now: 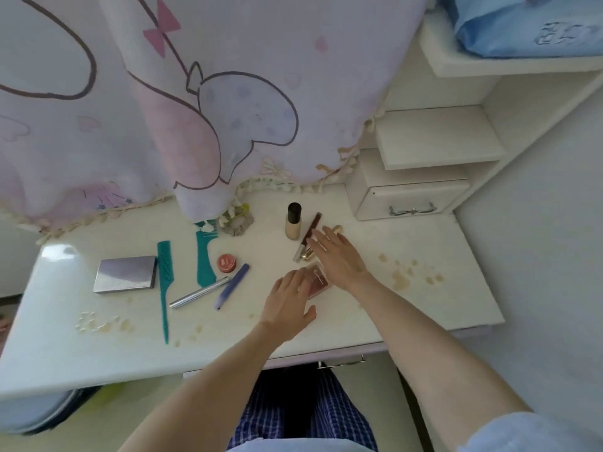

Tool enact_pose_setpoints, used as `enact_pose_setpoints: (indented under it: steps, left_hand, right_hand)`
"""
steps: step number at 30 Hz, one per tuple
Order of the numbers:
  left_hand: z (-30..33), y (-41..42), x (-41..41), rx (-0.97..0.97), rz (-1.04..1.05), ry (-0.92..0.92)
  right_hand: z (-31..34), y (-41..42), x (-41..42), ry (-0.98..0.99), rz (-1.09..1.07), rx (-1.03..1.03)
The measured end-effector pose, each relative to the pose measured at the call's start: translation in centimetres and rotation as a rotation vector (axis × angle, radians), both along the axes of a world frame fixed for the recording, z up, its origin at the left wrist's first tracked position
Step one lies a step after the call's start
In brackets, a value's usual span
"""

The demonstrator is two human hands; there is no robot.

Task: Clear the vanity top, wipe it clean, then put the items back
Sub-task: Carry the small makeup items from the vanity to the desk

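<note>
The white vanity top [98, 347] carries a silver compact [125, 274], two teal combs [164, 282] [205, 256], a small red jar [226, 263], a silver pen-like tube [199, 292], a blue pencil [232, 286], a foundation bottle with a black cap [293, 221], a dark red tube [310, 231] and a gold-capped item [306, 254]. My left hand [288, 305] lies over the left part of a reddish palette [318, 278], fingers spread. My right hand [339, 259] hovers open over the gold-capped item and the palette's far edge.
Beige stains [406, 275] spot the top at right, and more [104, 324] at front left. A scrunchie [236, 220] lies under the hanging patterned cloth [195, 109]. A small drawer unit [408, 197] with shelves stands at back right.
</note>
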State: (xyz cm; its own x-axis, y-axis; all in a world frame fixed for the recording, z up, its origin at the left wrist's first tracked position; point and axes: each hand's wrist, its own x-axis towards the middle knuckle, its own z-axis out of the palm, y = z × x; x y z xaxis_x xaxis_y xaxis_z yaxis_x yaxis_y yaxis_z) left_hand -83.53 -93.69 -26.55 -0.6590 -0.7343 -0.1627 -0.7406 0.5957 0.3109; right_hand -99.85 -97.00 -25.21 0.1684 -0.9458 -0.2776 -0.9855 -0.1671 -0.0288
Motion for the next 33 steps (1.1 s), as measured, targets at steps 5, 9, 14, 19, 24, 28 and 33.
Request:
enact_pose_setpoints:
  steps: [5,9,14,19,24,28,33]
  left_hand:
    - [-1.5,-1.1,-1.4,0.058,-0.008,0.002]
    - [-2.3,-2.1,-2.2,0.040,-0.028,0.014]
    - [-2.8,-2.9,-2.4,-0.038,-0.058,0.054]
    - [-2.8,-3.0,-2.2,-0.043,-0.081,0.056]
    - [-2.7,-3.3,-2.7,-0.078,-0.089,-0.004]
    - [-2.7,-4.0,-3.2,-0.115,-0.127,-0.013]
    - [-1.2,-4.9,-3.6,-0.049,-0.138,-0.032]
  right_hand:
    - [-0.5,-3.0,-1.2,0.060,0.091,0.079]
    - [-1.3,-4.1,-2.0,0.086,0.119,0.100]
    - [-2.3,-4.9,-1.9,0.132,0.210,-0.053]
    - [-2.6,-4.1,-2.2,0.108,0.067,0.014]
    - [-2.4,-2.4,-3.2,0.056,-0.141,-0.017]
    - [-1.9,-1.2,-4.3,0.063,-0.212,0.000]
    - [-1.2,0.3,-4.8,0.027,-0.407,0.004]
